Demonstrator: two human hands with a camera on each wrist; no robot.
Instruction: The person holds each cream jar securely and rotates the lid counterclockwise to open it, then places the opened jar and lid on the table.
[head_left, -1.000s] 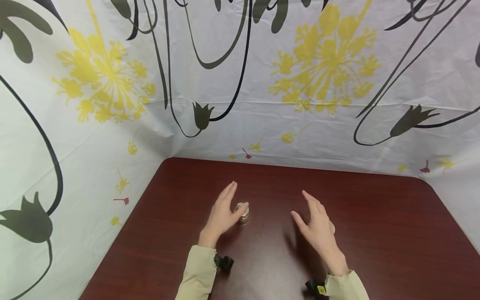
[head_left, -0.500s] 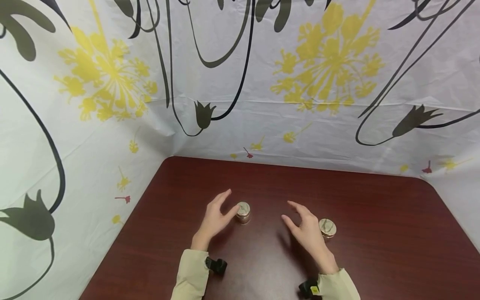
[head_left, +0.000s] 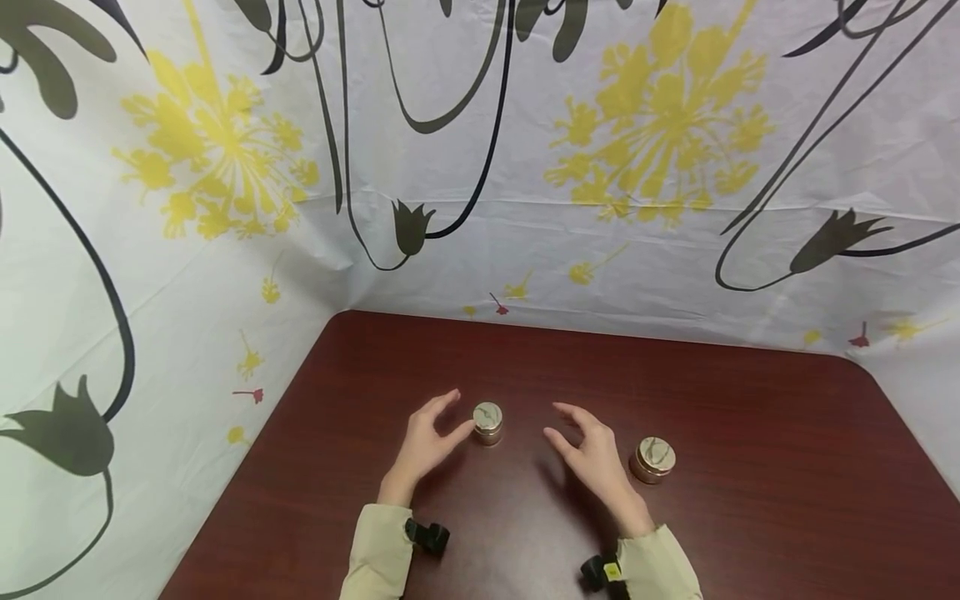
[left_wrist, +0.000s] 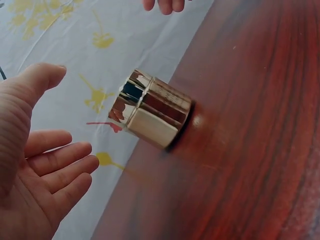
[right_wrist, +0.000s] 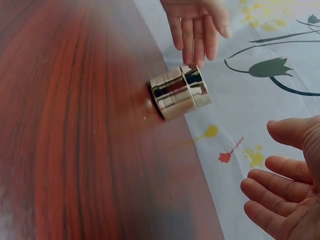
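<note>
Two small round gold containers with pale, marbled tops stand upright on the dark red table (head_left: 735, 408). My left hand (head_left: 423, 446) is held with thumb and fingers spread just left of the left container (head_left: 488, 423). In the head view the thumb tip overlaps that container's edge; in the left wrist view a gap shows between the left hand (left_wrist: 45, 165) and the shiny gold container (left_wrist: 155, 110). My right hand (head_left: 596, 462), fingers relaxed and holding nothing, is between the two containers. The right container (head_left: 653, 461) stands to the right of it.
A white sheet (head_left: 450, 167) with yellow, grey and red flower prints hangs behind the table and along its left side. Both wrists carry a small black camera, one of them on the left wrist (head_left: 429, 537).
Both hands have shifted left and slightly nearer, the right hand more. The right container, mostly hidden behind the right hand before, now shows whole. The left container is uncovered too.
</note>
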